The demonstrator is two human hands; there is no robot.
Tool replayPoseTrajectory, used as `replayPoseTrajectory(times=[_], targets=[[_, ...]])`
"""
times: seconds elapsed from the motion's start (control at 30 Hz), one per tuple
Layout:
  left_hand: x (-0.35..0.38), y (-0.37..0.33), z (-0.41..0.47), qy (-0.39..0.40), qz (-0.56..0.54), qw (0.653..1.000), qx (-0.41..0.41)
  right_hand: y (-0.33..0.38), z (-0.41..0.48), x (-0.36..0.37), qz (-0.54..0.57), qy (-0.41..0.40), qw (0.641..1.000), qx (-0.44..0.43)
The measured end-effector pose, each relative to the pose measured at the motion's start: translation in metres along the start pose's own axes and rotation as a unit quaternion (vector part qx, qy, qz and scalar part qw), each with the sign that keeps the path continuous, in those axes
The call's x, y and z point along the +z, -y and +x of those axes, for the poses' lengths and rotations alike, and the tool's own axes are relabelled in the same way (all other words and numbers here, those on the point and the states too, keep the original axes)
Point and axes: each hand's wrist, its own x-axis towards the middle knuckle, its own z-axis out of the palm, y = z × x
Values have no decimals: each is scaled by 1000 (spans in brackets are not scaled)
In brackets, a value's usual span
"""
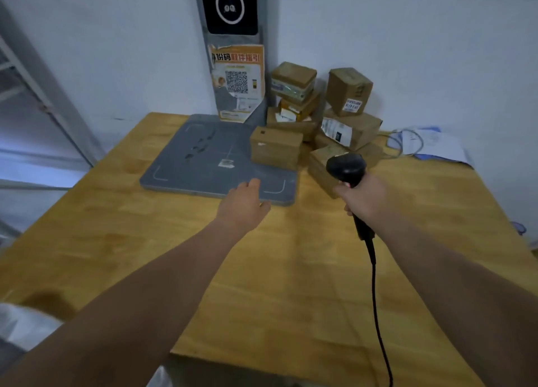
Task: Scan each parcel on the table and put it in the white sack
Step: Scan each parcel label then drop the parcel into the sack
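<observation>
Head camera is looking down at a wooden table (291, 270). The left hand (244, 206) is hovering over the near edge of a grey platform (203, 159), fingers relaxed and holding nothing. The right hand (364, 197) is gripping the handle of a black scanner (346, 168), whose head is pointing toward the parcels (334, 110). Its cable (375, 299) is trailing down across the table toward the near edge. The parcels, all brown cardboard boxes, are sitting piled in the far right corner against the wall. One box (275, 149) is resting on the platform's far right corner. Some white material (17, 322) is showing at the lower left; I cannot tell whether it is the sack.
</observation>
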Motion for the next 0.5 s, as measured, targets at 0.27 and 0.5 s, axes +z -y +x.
replayPoseTrajectory(times=[0.27,0.5], targets=[[4,5,101,42,49,998,-3,16,96,14,97,40,993,58],[7,21,203,68,114,989,63,34,166,53,125,38,988,84]])
